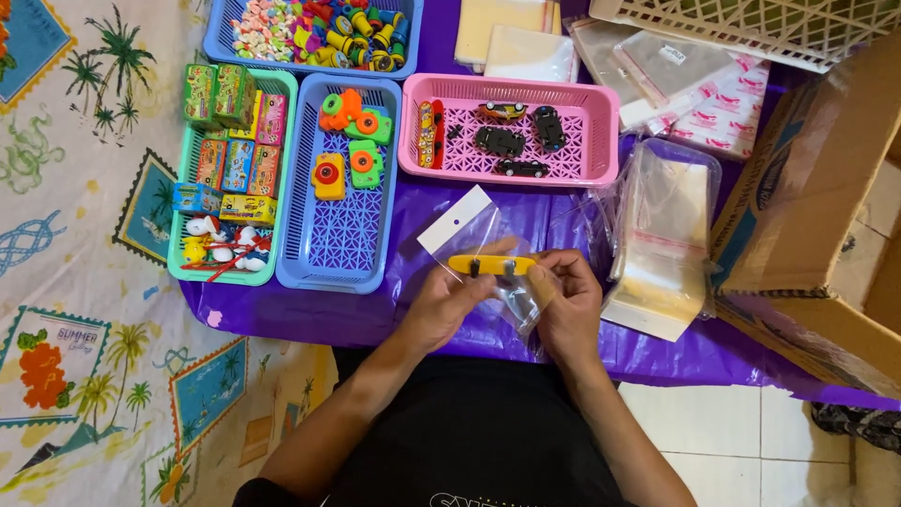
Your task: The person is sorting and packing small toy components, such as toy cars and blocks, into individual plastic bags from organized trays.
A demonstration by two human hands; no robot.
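view: head cam, 1 only
faces: straight down, over purple sheet [450, 324] and baskets
range: close, arm's reach

**Clerk:** Entry one, the person's garment?

**Recorder:** A black top, plain weave, covered the torso below the purple table cover [657, 347]. A strip of white printed lettering ran across it at the edge farthest from that cover, cut off by the frame.

**Clerk:** Sleeves?

**Recorder:** Short. A black sleeve hem showed only on the left arm, at the point farthest from the purple cover. Both forearms were bare.

**Clerk:** Left hand [441, 305]?

**Recorder:** Bare; no glove, ring or watch could be made out.

**Clerk:** Right hand [568, 305]?

**Recorder:** Likewise bare, wrist uncovered, nails short as far as could be told.

**Clerk:** Lower garments?

**Recorder:** Not distinguishable from the black top.
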